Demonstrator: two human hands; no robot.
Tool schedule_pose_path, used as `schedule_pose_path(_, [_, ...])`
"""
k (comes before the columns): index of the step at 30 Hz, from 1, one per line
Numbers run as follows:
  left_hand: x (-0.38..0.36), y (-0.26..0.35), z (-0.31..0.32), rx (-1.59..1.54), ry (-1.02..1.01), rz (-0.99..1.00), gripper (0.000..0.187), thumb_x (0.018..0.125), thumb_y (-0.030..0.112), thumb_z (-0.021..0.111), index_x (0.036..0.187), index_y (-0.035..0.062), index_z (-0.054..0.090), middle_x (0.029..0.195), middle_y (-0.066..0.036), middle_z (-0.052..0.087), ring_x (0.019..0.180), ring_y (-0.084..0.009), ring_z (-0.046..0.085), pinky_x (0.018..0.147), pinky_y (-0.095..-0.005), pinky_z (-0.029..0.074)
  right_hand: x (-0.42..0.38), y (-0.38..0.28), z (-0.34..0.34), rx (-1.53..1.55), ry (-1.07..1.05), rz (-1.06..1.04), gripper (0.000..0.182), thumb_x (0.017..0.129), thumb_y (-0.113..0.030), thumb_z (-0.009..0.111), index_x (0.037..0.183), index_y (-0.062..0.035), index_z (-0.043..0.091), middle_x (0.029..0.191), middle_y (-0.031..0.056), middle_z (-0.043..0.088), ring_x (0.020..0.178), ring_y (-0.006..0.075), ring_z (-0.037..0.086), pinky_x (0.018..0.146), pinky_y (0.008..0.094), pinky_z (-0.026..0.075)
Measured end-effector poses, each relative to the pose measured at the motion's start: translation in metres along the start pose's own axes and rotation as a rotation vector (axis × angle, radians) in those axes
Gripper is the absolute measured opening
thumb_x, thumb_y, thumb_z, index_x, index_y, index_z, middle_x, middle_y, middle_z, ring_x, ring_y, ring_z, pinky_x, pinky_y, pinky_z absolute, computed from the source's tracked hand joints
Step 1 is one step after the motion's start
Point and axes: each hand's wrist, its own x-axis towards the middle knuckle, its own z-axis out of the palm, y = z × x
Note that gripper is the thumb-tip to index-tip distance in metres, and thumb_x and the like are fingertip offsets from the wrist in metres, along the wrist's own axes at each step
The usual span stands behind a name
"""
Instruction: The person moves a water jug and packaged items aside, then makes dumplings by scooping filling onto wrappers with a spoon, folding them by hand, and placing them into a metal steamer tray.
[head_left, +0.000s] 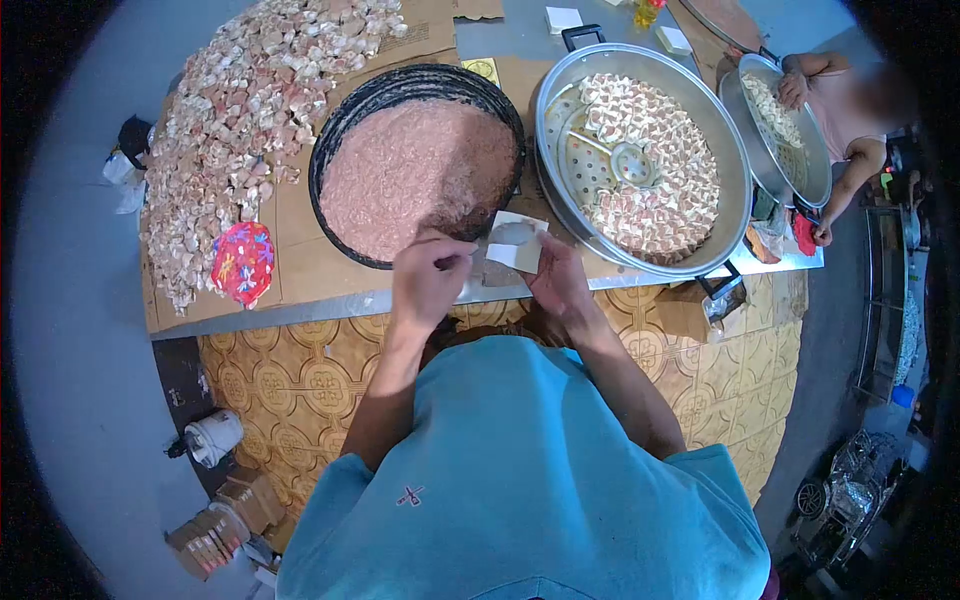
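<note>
Close in front of me, my right hand (560,278) grips a small stack of square white dough wrappers (510,257) at its right edge. A greyish patch shows on the top wrapper. My left hand (430,285) is pinched just left of the wrappers, at the near rim of the black basin; I cannot tell what is between its fingers. Pink minced filling (415,170) fills much of the black basin (340,110). To the right, filled dumplings (665,210) ring the perforated tray of a large metal steamer pot (735,215).
Many pale dumpling-like pieces (230,130) are heaped on cardboard at the left, beside a bright red patterned cloth (242,264). Another person (845,120) works at a second steamer (815,150) on the right. White wrapper stacks (564,20) sit at the back. A cardboard box (685,312) stands below the table edge.
</note>
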Motion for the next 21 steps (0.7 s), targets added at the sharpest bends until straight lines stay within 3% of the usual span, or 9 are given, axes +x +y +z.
schedule_pose_path(4, [-0.001, -0.032, 0.002, 0.024, -0.058, -0.128, 0.02, 0.074, 0.008, 0.072, 0.093, 0.0038, 0.076, 0.083, -0.014, 0.069, 0.08, -0.0231, 0.068, 0.073, -0.032, 0.052, 0.008, -0.006, 0.002, 0.057, 0.075, -0.043, 0.034, 0.103, -0.02, 0.037, 0.128, -0.0026, 0.053, 0.125, 0.0097, 0.062, 0.119, 0.0244, 0.058, 0.106, 0.0441, 0.044])
schedule_pose_path(5, [-0.002, -0.039, -0.002, 0.039, -0.013, -0.044, 0.02, 0.074, 0.006, 0.071, 0.093, 0.004, 0.076, 0.086, -0.014, 0.071, 0.079, -0.0217, 0.068, 0.073, -0.0309, 0.052, 0.008, -0.009, 0.003, 0.08, 0.079, -0.113, 0.032, 0.103, -0.017, 0.039, 0.126, -0.0026, 0.054, 0.124, 0.0086, 0.062, 0.12, 0.0236, 0.057, 0.107, 0.0446, 0.044])
schedule_pose_path(8, [0.007, -0.06, -0.012, 0.139, 0.085, -0.417, 0.021, 0.074, 0.0, 0.068, 0.094, 0.0032, 0.076, 0.087, -0.015, 0.072, 0.08, -0.0234, 0.07, 0.075, -0.0311, 0.054, 0.01, -0.015, -0.005, 0.175, 0.094, -0.193, 0.03, 0.101, -0.013, 0.041, 0.125, -0.0014, 0.055, 0.126, 0.008, 0.062, 0.122, 0.0227, 0.056, 0.107, 0.0461, 0.044])
schedule_pose_path(9, [0.011, -0.073, -0.004, 0.144, 0.094, -0.411, 0.021, 0.074, 0.0, 0.068, 0.094, 0.0032, 0.076, 0.087, -0.015, 0.072, 0.08, -0.0234, 0.07, 0.075, -0.0311, 0.054, 0.011, -0.02, -0.002, 0.166, 0.066, -0.188, 0.03, 0.101, -0.013, 0.041, 0.125, -0.0014, 0.055, 0.127, 0.0083, 0.061, 0.123, 0.0232, 0.056, 0.108, 0.0465, 0.044])
schedule_pose_path(11, [0.013, -0.094, 0.013, 0.285, 0.238, -0.123, 0.02, 0.077, 0.0, 0.067, 0.095, 0.0025, 0.075, 0.086, -0.017, 0.071, 0.081, -0.0244, 0.071, 0.076, -0.0327, 0.055, 0.0, -0.027, 0.007, 0.149, 0.08, -0.169, 0.032, 0.102, -0.016, 0.042, 0.128, -0.0012, 0.054, 0.131, 0.0102, 0.06, 0.125, 0.0263, 0.055, 0.109, 0.0486, 0.042])
schedule_pose_path(13, [0.018, -0.042, 0.029, 0.128, 0.164, -0.065, 0.017, 0.082, 0.002, 0.063, 0.096, 0.0006, 0.073, 0.084, -0.017, 0.071, 0.08, -0.0244, 0.071, 0.076, -0.0344, 0.055, -0.003, -0.03, 0.017, 0.134, -0.095, -0.221, 0.032, 0.101, -0.017, 0.044, 0.13, -0.0065, 0.054, 0.132, 0.0053, 0.058, 0.12, 0.0219, 0.057, 0.105, 0.0515, 0.044])
schedule_pose_path(16, [0.022, 0.012, 0.038, -0.003, 0.046, -0.066, 0.014, 0.085, 0.004, 0.062, 0.095, -0.003, 0.07, 0.078, -0.016, 0.07, 0.072, -0.0194, 0.069, 0.07, -0.0335, 0.055, 0.008, -0.021, 0.014, -0.109, -0.229, -0.186, 0.037, 0.099, -0.014, 0.046, 0.134, -0.0013, 0.052, 0.127, 0.0111, 0.061, 0.119, 0.0249, 0.058, 0.1, 0.0392, 0.047])
schedule_pose_path(19, [0.024, 0.017, 0.039, -0.279, -0.044, -0.277, 0.012, 0.091, 0.005, 0.061, 0.09, -0.005, 0.068, 0.074, -0.009, 0.067, 0.062, -0.0116, 0.064, 0.056, -0.0276, 0.054, -0.014, -0.027, 0.027, -0.516, -0.161, -0.232, 0.037, 0.095, -0.003, 0.046, 0.13, 0.004, 0.056, 0.12, 0.0096, 0.063, 0.114, 0.0179, 0.058, 0.1, 0.0331, 0.044])
schedule_pose_path(21, [0.02, 0.008, 0.038, -0.417, -0.041, -0.334, 0.011, 0.093, 0.004, 0.06, 0.095, -0.0039, 0.069, 0.079, -0.006, 0.068, 0.064, -0.0101, 0.063, 0.054, -0.0242, 0.054, -0.011, -0.026, 0.017, -0.421, -0.24, -0.248, 0.032, 0.096, -0.005, 0.05, 0.125, 0.0029, 0.059, 0.112, 0.0067, 0.066, 0.105, 0.0144, 0.059, 0.094, 0.0307, 0.046])
